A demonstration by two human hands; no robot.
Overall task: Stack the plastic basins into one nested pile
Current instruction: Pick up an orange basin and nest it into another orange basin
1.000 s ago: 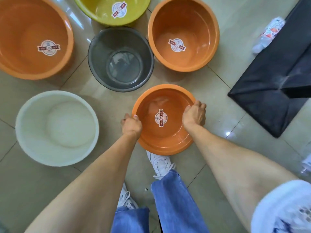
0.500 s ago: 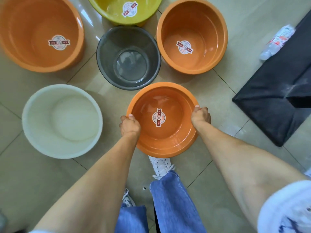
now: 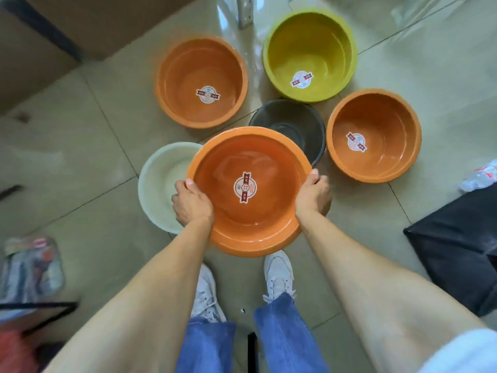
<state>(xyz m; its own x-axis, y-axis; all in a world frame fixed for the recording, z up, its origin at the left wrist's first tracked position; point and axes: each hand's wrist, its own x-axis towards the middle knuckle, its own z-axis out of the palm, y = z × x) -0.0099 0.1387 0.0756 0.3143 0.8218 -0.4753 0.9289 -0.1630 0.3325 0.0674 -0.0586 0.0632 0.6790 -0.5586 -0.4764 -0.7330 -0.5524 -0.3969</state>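
I hold a small orange basin (image 3: 250, 211) in the air above the tiled floor, its round sticker facing up. My left hand (image 3: 192, 203) grips its left rim and my right hand (image 3: 313, 196) grips its right rim. The lifted basin partly hides a white basin (image 3: 161, 184) on the left and a dark grey basin (image 3: 298, 125) behind it. Farther off stand a large orange basin (image 3: 201, 76), a yellow-green basin (image 3: 309, 49) and another orange basin (image 3: 376, 130) at the right.
A black bag (image 3: 457, 243) lies on the floor at the right, with a crumpled plastic bottle (image 3: 481, 176) above it. Cardboard (image 3: 40, 36) fills the upper left. Packaged items (image 3: 29, 265) lie at the left edge. My white shoes (image 3: 278, 275) stand under the basin.
The small orange basin has been lifted off the floor and now hangs closer to the camera. My view has pulled back and swung, so all the basins sit farther away.
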